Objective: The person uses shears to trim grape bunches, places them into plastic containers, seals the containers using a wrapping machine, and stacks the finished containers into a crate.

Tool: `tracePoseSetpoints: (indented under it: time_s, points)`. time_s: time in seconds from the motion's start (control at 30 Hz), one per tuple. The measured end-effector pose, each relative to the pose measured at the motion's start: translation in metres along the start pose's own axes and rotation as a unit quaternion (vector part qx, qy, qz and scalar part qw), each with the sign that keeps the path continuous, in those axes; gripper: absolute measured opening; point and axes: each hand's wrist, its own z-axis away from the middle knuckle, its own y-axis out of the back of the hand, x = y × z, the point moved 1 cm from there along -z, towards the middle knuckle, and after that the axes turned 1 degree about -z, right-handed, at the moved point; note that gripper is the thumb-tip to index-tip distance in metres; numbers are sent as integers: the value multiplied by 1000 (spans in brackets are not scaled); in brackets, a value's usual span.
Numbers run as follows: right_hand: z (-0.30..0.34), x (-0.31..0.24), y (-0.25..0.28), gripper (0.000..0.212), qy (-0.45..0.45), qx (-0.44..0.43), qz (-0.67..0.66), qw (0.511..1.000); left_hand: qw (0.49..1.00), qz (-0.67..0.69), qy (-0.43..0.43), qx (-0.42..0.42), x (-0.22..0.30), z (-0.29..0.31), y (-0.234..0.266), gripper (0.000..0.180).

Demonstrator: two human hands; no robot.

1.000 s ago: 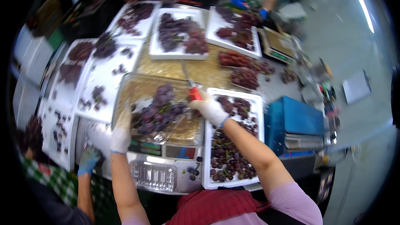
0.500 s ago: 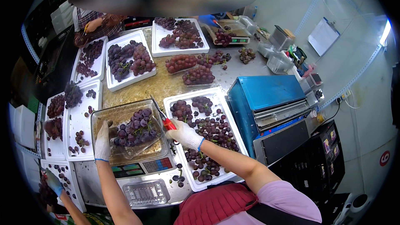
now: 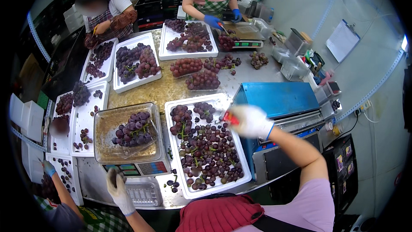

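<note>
**Purple grape bunch [image 3: 134,129] on a bench scale [image 3: 104,149]**

Item: my left hand [image 3: 119,193], white glove with greyed fingertips, fingers pointing forward just in front of the scale, beside a clear ridged tray [image 3: 143,194]. Whether the fingers are parted or pinch anything, I cannot tell.

Item: my right hand [image 3: 249,122], white glove, motion-blurred, fingers wrapped around a red-handled tool [image 3: 232,118]. Held above the right edge of the large foam tray [image 3: 221,101], near the blue machine [image 3: 279,98]. Tool tip too blurred to make out.

Item: the bunch, dark purple, one, lying toward the right part of the scale's pan, with clear plastic [image 3: 148,142] showing at its lower right edge. Both my hands are apart from it.

Item: loose grapes and small clusters [image 3: 210,154], red to purple with some green stems, spread across the large foam tray, right of the scale.

Item: stray dark grapes [image 3: 173,184], a few, on the metal bench [image 3: 92,176] between the ridged tray and the foam tray.

Item: packed red grapes [image 3: 203,80], beyond the large foam tray.

Item: co-worker's blue-gloved hand [image 3: 213,21], across the bench.
</note>
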Motion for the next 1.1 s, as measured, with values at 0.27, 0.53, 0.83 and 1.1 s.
tracePoseSetpoints:
  time_s: [0.27,0.53,0.83,1.1]
  points:
    - [-135,192,59,33,-137,75,319,935,992,-1,59,108,-40,75,-36,36]
    - [-223,283,20,31,-129,31,405,904,986,-81,97,111,-7,103,-65,37]
    - [-260,293,12,30,-59,63,379,921,981,-97,146,88,12,88,-102,36]
    - [-265,267,11,29,3,83,328,941,986,-71,130,72,8,81,-106,35]
